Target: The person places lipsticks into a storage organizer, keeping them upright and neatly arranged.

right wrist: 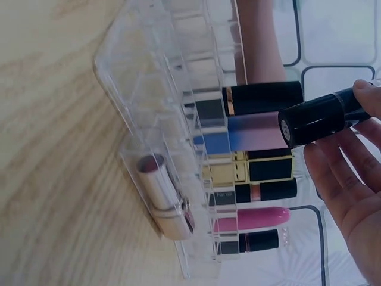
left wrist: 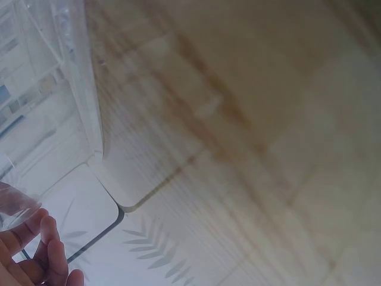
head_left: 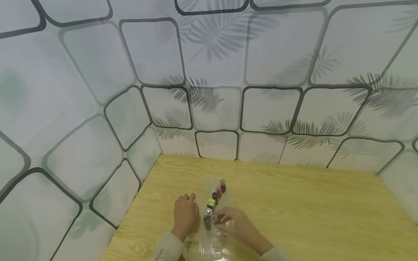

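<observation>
My right hand (head_left: 241, 224) pinches a black lipstick tube (right wrist: 312, 119) between thumb and fingers, its round end toward a clear plastic organizer (head_left: 210, 247). My left hand (head_left: 185, 214) is at the organizer's left side. In the left wrist view its fingers (left wrist: 55, 253) are bent beside a clear plastic edge; I cannot tell whether they grip it. A row stands in the organizer: a black lipstick (right wrist: 265, 97), a pink-and-blue one (right wrist: 256, 132), a gold-and-black one (right wrist: 271, 168), a magenta one (right wrist: 262, 218) and more black tubes. A metallic lipstick (right wrist: 164, 199) is at the near side.
The organizer stands on a wood-grain table (head_left: 303, 210). Behind and to the left rise pale walls (head_left: 215, 108) with rounded outlines and leaf prints. Several transparent compartments (right wrist: 149, 44) extend beyond the lipstick row.
</observation>
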A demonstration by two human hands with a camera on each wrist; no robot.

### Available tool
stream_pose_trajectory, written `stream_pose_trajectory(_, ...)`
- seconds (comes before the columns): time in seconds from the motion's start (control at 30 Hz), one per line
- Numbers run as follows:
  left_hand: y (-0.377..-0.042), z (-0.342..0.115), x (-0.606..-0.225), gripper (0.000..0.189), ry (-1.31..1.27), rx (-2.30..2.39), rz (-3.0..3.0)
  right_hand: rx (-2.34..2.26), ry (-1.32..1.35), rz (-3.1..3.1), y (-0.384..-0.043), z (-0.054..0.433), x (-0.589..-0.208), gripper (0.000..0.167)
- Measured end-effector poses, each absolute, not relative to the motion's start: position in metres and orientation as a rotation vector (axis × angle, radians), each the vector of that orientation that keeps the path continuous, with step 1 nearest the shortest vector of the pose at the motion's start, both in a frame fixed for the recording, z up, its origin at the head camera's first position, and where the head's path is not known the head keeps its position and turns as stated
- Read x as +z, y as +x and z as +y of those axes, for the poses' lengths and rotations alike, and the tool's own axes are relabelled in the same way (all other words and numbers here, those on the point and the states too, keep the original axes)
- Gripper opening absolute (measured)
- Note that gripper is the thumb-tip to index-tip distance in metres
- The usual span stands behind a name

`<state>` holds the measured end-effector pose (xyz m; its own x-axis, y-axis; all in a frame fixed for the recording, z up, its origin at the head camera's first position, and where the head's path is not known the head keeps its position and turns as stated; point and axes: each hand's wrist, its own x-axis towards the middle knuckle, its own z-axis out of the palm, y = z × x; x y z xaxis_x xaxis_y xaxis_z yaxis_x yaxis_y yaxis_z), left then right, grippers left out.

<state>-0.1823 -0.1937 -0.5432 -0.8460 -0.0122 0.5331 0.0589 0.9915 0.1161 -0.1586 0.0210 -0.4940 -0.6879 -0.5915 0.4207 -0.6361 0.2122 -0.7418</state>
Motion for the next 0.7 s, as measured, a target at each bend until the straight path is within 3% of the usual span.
stream_pose_trajectory(0.33, -0.181, -0.193, -0.541, 0.018, -0.040, -0.167, -2.570, 1.546, 1.275, -2.319, -0.150, 0.009, -0.506, 0.031)
stream_pose_trajectory(0.7, -0.182, -0.194, -0.544, 0.020, -0.036, -0.115, -2.564, 1.556, 1.351, -2.162, -0.141, -0.003, -0.519, 0.025)
